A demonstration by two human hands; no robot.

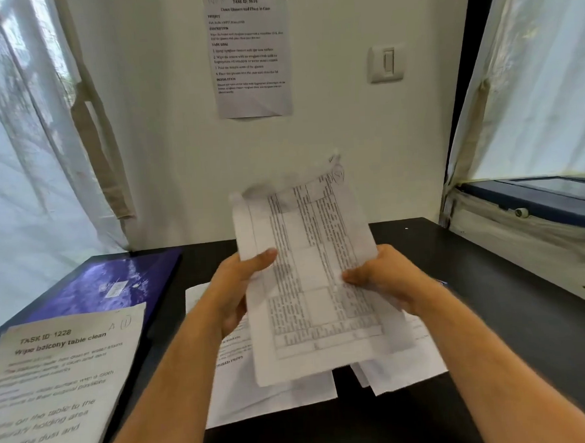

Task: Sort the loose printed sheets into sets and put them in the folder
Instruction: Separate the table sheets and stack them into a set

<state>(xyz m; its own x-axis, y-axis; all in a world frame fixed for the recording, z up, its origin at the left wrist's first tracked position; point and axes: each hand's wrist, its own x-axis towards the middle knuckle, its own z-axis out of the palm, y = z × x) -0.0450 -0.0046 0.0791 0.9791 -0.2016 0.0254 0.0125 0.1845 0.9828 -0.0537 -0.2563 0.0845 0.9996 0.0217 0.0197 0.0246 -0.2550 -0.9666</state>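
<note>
The printed sheets [308, 281] in question are up off the bench, a thin bundle with a dense table on the top page, blurred toward its upper edge. The left hand [235, 292] has its grip closed on the bundle's left edge, thumb on the front; the right hand [385, 275] pinches the right edge the same way. Beneath them more loose sheets [269, 388] lie spread on the dark bench [474, 296], some overlapping, so by my reckoning the sorting is partway at best. To the left sits 1 stack [55, 379] headed "TASK ID 1228", marked by hand at its top corner, which looks like a finished or growing set. It rests partly on the purple folder [108, 285], which lies closed and flat; nothing appears filed in it yet, though I cannot see inside. Open room is best on the right half of the bench, bare out to its edge below the window sill [538, 208]. The left is crowded, and the stack overlaps the folder, so it would need shifting before the cover can open.
</note>
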